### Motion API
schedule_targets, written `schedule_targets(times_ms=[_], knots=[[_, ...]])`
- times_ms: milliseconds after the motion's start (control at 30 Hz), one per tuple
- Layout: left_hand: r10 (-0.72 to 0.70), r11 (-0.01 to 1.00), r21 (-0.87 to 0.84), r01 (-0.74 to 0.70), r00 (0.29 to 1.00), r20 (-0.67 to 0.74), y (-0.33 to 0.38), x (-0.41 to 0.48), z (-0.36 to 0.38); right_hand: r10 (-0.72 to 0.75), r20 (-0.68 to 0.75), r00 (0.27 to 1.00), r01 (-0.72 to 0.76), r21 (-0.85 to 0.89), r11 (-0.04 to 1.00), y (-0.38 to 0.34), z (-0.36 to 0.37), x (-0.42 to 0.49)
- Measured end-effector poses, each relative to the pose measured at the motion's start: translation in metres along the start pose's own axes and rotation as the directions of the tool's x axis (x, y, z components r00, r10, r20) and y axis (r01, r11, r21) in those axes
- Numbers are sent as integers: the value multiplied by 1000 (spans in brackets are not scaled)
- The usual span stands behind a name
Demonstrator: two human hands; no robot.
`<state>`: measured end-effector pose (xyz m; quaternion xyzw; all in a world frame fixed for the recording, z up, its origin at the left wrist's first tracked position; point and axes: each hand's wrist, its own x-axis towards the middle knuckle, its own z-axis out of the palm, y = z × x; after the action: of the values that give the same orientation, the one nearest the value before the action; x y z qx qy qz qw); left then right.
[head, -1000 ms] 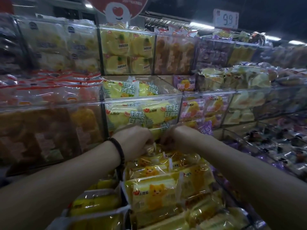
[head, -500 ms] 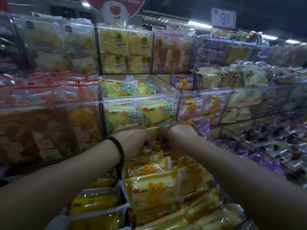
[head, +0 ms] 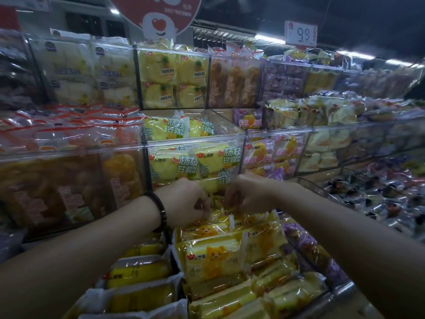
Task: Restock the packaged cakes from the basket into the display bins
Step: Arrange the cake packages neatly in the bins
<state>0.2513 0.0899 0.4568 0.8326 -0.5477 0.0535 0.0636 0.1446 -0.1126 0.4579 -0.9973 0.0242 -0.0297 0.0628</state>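
Overhead, at one o'clock, a price tag (head: 301, 33) read 9.9. Both arms reached forward, the left wrist wearing a dark bead bracelet (head: 159, 209). The left hand (head: 184, 199) and right hand (head: 247, 194), fingers curled, pinched wrappers at the far end of a row of yellow packaged cakes (head: 213, 261) printed with an orange cartoon cat, at six o'clock. At twelve, a clear bin (head: 195, 140) held yellow packets with green lettering.
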Motion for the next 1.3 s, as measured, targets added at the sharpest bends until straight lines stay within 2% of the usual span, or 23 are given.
schedule_targets(times_ms=[233,367,500,633,767,933,1033,1200,1300], knots=[[-5,1000,22,4,999,39,-1,-2,0,-80,-53,995,74,-108,991,-9,9,3],[-31,995,93,25,997,67,-2,-6,-4,-29,-91,995,18,-123,992,-5,8,4],[-115,977,188,104,992,47,1,-7,-8,3,-129,992,-21,-138,990,-1,9,6],[-151,956,254,145,989,4,5,-4,-6,27,-226,974,-66,-164,984,1,13,8],[-157,968,200,153,988,1,5,-1,3,24,-281,959,-78,-182,980,-5,29,12],[-165,975,144,168,986,-34,4,0,3,22,-190,981,-43,-108,993,-4,21,7],[-134,982,110,151,980,-146,1,-1,-1,30,-224,974,-44,-55,998,-5,18,1],[-131,975,167,148,985,-112,13,-1,9,40,-205,978,-50,-45,998,-11,28,2],[-128,982,122,143,984,-123,12,-3,6,35,-193,981,-35,5,999,-9,13,-8]])
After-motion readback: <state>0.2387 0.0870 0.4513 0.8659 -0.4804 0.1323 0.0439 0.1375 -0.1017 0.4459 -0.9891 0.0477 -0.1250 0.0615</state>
